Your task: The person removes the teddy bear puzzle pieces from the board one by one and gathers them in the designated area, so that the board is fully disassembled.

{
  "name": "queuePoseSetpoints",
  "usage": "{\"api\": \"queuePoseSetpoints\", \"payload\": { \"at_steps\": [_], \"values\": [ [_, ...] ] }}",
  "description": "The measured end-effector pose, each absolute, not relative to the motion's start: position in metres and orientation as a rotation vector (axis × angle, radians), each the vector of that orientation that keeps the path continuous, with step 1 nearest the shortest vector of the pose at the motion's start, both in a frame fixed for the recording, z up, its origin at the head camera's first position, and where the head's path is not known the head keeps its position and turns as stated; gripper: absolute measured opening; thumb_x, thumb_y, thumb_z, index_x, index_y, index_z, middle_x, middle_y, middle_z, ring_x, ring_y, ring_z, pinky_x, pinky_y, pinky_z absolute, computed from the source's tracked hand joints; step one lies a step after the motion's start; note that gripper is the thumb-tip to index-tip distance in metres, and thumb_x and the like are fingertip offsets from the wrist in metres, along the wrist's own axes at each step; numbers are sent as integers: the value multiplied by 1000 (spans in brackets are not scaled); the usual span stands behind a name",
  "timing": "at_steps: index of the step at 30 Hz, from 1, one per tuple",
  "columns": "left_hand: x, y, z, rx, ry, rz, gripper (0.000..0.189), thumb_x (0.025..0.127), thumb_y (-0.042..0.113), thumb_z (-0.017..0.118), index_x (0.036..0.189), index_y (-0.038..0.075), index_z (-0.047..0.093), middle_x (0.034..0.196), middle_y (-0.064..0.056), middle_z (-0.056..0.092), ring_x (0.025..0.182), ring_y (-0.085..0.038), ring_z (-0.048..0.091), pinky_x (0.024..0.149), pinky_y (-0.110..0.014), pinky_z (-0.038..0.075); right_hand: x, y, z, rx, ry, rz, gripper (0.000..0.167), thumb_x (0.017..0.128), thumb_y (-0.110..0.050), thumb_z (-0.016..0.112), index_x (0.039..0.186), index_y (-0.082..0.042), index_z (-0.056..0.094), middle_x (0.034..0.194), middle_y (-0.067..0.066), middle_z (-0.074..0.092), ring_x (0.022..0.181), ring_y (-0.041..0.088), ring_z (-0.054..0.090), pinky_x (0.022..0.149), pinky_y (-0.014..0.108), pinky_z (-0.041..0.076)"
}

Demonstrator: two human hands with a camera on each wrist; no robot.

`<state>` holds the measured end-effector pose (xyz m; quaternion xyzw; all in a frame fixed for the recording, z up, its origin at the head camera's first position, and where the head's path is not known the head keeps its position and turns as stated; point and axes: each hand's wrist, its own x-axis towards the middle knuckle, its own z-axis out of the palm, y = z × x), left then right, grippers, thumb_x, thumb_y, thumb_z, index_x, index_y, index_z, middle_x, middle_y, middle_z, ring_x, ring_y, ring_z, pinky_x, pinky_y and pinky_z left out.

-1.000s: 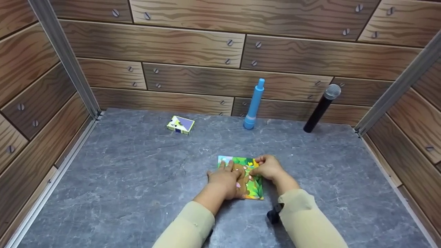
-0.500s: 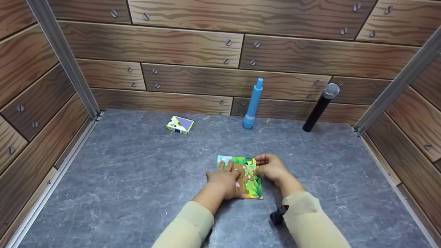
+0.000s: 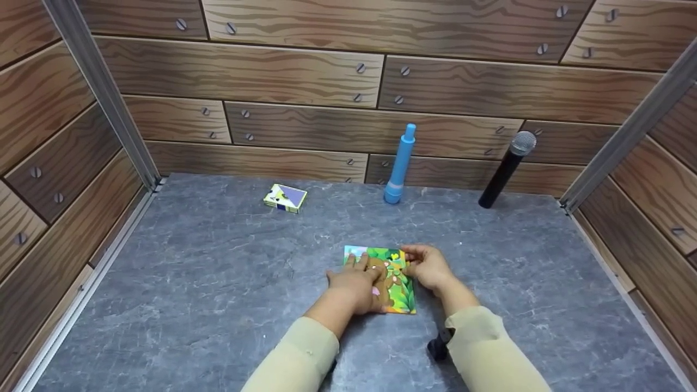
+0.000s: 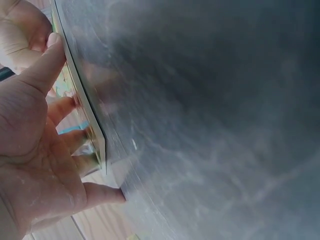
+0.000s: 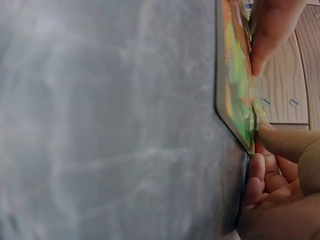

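A colourful jigsaw puzzle board [image 3: 403,298] with a brown bear on a green background lies flat on the grey table. My left hand [image 3: 350,287] rests on its left part with fingers spread, covering some of the picture. At the board's right edge, my right hand [image 3: 432,268] pinches a small green-and-yellow puzzle piece [image 5: 259,111] between thumb and fingers. In the right wrist view that piece stands tilted above the board's surface. The left wrist view shows the left thumb and several fingertips on the board's thin edge and top.
Toward the back stand a blue tube-shaped toy [image 3: 399,166] and a black microphone [image 3: 506,170], both upright. A small yellow, white and purple box [image 3: 286,197] lies at the back left. Wood-patterned walls [image 3: 305,130] enclose the grey table [image 3: 190,272] at the back and sides.
My right hand has shifted slightly to the right, its thumb drawing back from the picture toward the board's right edge. The left hand has stayed in place on the board.
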<state>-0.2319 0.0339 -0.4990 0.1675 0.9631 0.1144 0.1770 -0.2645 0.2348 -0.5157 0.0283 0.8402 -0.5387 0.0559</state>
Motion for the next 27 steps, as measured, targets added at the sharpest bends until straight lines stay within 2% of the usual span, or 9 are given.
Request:
{"api": "queuePoseSetpoints", "payload": {
  "at_steps": [8, 16, 27],
  "values": [
    [-230, 35, -498, 468, 2714, 334, 94, 86, 68, 78, 165, 30, 42, 177, -4, 19, 163, -33, 12, 114, -79, 28, -264, 237, -519, 122, 2623, -1626, 49, 90, 17, 67, 139, 9, 64, 109, 15, 65, 95, 24, 60, 80, 27, 51],
    [-230, 33, -499, 471, 2702, 376, 91, 88, 65, 78, 165, 31, 42, 177, -4, 18, 163, -32, 11, 115, -79, 26, -265, 255, -508, 148, 2677, -1597, 51, 95, 13, 66, 145, 5, 60, 106, 15, 59, 94, 24, 57, 70, 27, 51],
    [-227, 32, -501, 471, 2739, 398, 91, 87, 64, 80, 163, 30, 45, 176, -4, 22, 163, -32, 13, 115, -79, 25, -280, 290, -505, 193, 2856, -1430, 50, 102, 6, 63, 151, 2, 55, 106, 17, 60, 95, 27, 56, 73, 28, 49]
  ]
}}
